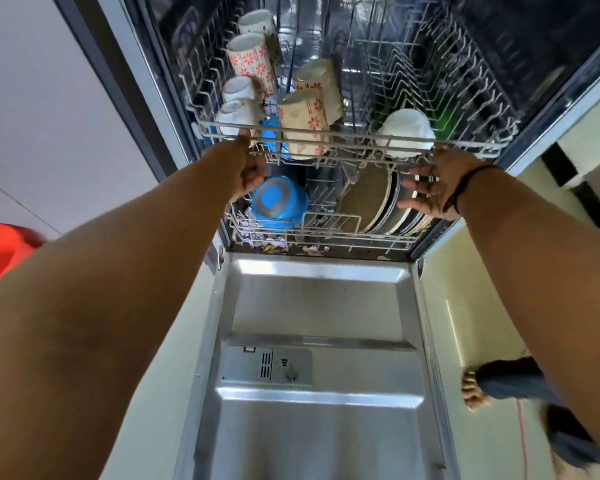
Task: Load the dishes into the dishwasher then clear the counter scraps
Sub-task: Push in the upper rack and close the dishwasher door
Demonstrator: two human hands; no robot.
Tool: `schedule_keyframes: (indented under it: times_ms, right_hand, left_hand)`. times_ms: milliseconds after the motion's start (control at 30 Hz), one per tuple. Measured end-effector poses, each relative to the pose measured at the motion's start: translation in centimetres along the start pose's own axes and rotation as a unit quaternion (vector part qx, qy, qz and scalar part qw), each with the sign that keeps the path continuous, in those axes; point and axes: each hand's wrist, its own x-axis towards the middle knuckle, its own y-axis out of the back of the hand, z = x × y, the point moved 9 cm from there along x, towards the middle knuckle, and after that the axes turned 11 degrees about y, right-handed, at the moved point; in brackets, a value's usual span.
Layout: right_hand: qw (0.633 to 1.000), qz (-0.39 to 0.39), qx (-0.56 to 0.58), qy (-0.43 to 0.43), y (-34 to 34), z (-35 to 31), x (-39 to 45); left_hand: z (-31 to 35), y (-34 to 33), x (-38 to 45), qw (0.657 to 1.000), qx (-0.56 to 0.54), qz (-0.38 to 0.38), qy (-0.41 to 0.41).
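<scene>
The dishwasher stands open in front of me, its steel door (319, 358) folded down flat. The upper rack (347, 135) holds several upturned mugs, some with red flower prints (302, 123), and a white bowl (405, 131) on the right. In the lower rack (312, 233) sit a blue bowl (279, 202) and upright plates (378, 199). My left hand (248, 168) grips the upper rack's front rail at the left. At the rack's front right, my right hand (430, 188) has its fingers spread, against or just below the rail.
Food scraps (274, 244) lie along the front of the lower rack. A red object (0, 251) sits at the far left by white cabinet fronts. My bare foot (475, 393) stands on the floor right of the door.
</scene>
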Motion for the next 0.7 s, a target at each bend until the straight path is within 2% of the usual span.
schedule_keyframes:
  times_ms: [300,533,600,700]
  right_hand:
    - [0.998,0.04,-0.017,0.046,0.6,-1.0,0.9]
    - [0.998,0.033,-0.022,0.047,0.9,-0.4,2.1]
    - [0.998,0.037,-0.01,0.053,1.3,-0.6,1.8]
    - [0.994,0.055,0.058,0.07,2.3,-0.6,1.3]
  left_hand:
    - [1.1,0.3,0.4,0.997,0.06,0.031,-0.028]
    - [1.6,1.1,1.3,0.996,0.073,0.043,-0.041]
    - [1.8,0.9,0.7,0.995,0.059,0.059,-0.055]
    - [1.6,0.4,0.0,0.994,-0.02,0.07,-0.083]
